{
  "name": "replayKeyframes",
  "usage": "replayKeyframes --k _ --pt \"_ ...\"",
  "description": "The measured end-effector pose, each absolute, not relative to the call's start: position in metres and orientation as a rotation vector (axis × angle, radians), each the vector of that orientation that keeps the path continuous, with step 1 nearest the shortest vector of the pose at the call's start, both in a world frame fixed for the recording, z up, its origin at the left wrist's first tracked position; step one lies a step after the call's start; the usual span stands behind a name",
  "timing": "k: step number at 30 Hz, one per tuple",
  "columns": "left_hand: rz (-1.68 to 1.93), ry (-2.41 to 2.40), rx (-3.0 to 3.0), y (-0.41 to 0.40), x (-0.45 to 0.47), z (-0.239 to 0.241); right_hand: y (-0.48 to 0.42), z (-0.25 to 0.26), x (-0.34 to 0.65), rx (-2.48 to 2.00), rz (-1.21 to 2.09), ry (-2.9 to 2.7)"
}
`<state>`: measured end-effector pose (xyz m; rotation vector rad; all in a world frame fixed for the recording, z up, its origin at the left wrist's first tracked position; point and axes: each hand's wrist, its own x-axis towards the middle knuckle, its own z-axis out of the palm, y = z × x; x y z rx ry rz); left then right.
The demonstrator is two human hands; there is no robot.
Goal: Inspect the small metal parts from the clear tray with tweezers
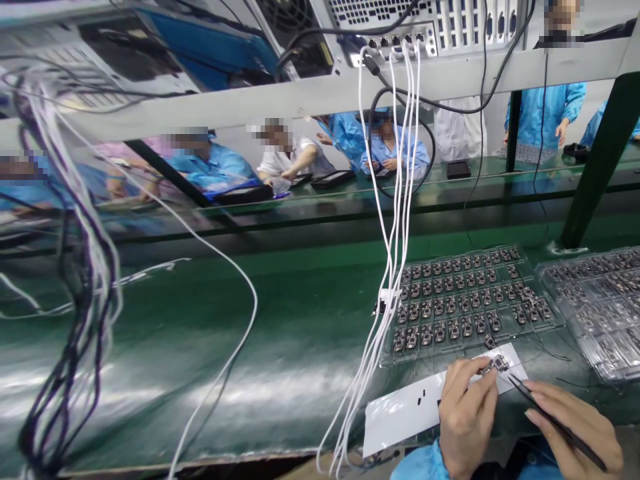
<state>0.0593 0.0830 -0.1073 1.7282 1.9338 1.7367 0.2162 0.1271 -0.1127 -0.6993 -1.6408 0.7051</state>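
Observation:
My left hand [467,407] pinches a small electronic module [499,363] between thumb and fingers, just above a white strip [400,413] that carries a few small black pieces. In my right hand [570,423] is a pair of dark tweezers [555,423], its tips close to the module's right side; I cannot tell whether they touch it. Behind the hands lies a clear tray [460,339] with rows of similar modules. One loose module [491,341] sits at the tray's front edge.
Stacked clear trays [607,320] stand at the right. White cables [400,200] hang from a computer [395,40] on the shelf down to the green bench [295,340]. A cable bundle [95,267] hangs at the left. Several people in work clothes sit across the bench.

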Motion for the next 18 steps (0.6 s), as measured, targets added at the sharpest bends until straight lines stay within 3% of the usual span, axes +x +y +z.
replayKeyframes --k 5,10,18 --pt "1.542 1.532 0.656 0.089 0.057 -0.108 0.143 -0.116 0.222 -0.877 1.229 -1.457" --pt "1.548 1.283 0.419 0.091 0.056 -0.104 0.165 -0.111 0.196 -0.941 1.714 -1.490" --pt "1.668 1.485 0.624 0.089 0.034 -0.108 0.211 -0.078 0.150 -0.954 1.682 -1.666"
